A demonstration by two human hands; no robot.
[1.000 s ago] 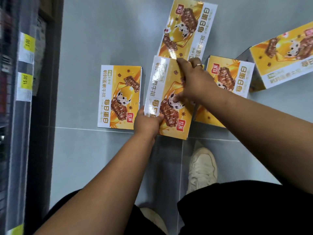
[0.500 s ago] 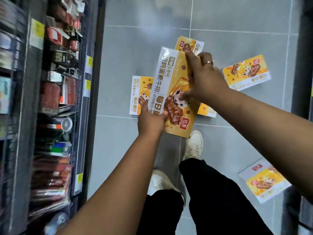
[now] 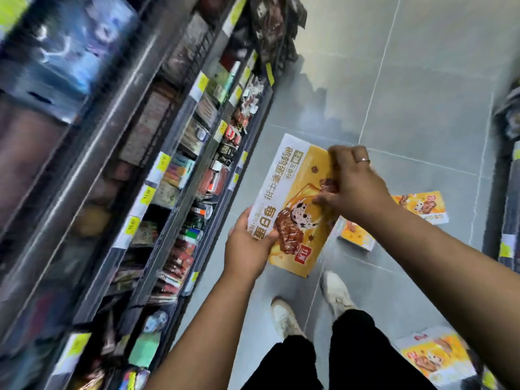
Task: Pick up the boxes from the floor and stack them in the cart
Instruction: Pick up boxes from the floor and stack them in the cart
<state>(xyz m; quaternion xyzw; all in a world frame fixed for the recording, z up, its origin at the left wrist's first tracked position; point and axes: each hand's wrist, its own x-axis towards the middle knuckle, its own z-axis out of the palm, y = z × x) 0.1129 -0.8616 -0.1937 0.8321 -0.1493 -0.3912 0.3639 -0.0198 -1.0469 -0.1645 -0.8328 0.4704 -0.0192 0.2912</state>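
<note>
I hold a flat yellow-and-white box in the air above the grey tiled floor. My left hand grips its near left corner, thumb on the top face. My right hand, a ring on one finger, grips the far right edge with fingers curled over it. More boxes of the same kind lie on the floor: one to the right behind my right arm, one partly hidden under the held box, one at the bottom right. No cart is in view.
A tall store shelf full of packets and yellow price tags runs along the left. Another shelf edge stands at the right. My two white shoes stand on the floor of the narrow aisle.
I have stood up with the box lifted off the floor, and my view has swung left and tilted. The floor boxes now lie farther away.
</note>
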